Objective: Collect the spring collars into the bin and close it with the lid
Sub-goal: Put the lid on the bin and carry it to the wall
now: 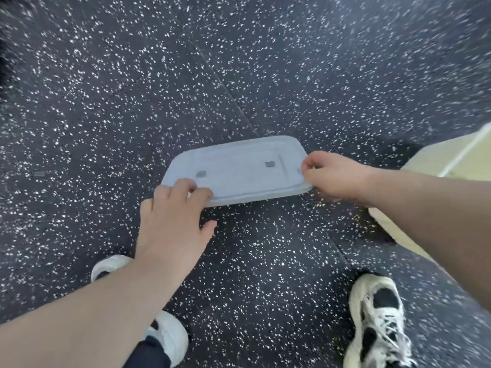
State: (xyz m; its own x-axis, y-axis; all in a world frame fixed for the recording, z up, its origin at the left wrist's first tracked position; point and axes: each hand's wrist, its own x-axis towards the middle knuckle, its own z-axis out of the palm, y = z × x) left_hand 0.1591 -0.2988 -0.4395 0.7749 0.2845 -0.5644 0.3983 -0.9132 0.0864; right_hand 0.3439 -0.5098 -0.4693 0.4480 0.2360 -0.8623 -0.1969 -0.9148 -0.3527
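Note:
A pale blue-grey rectangular lid (239,170) with rounded corners lies flat and low over the dark speckled floor, in the middle of the head view. My left hand (175,219) rests on its near left corner, fingers curled over the edge and thumb spread below. My right hand (332,175) pinches the lid's right end between thumb and fingers. I cannot tell whether the lid touches the floor. No bin and no spring collars are in view. The picture is blurred by motion.
Speckled black rubber floor (106,102) fills the view, with a seam running diagonally toward the lid. A pale yellow box-like object (451,160) stands at the right edge. My two white-and-black shoes (377,322) stand on the floor below the lid.

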